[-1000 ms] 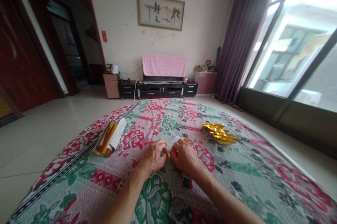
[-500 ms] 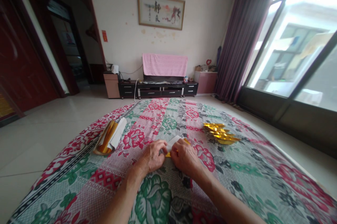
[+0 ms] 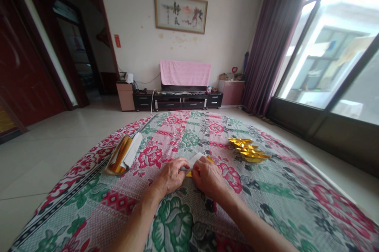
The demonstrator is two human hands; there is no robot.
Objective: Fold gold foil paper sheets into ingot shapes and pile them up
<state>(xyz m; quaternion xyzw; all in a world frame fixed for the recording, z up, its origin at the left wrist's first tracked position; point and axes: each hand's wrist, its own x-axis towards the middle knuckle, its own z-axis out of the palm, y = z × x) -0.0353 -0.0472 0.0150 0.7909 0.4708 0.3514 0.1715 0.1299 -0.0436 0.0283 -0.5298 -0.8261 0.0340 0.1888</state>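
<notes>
A small sheet of paper (image 3: 195, 159), white on one face and gold on the other, lies on the flowered cloth between my hands. My left hand (image 3: 173, 176) pinches its left side, fingers curled. My right hand (image 3: 206, 176) is closed on its right part and hides much of it. Gold shows beneath and beyond my right fingers. Several folded gold paper pieces (image 3: 250, 151) sit nested in a row to the right. On the left stands a curled bundle of gold and white sheets (image 3: 126, 155).
The round table's patterned cloth (image 3: 171, 220) spreads under everything. Beyond it, against the wall, stand a low black cabinet (image 3: 180, 101) and a screen covered by a pink towel (image 3: 185, 73). A purple curtain (image 3: 263, 43) and windows are on the right.
The fingers of my left hand have shifted slightly at the paper's left side. My right hand looks almost unmoved, and the gold pieces and bundle stay put.
</notes>
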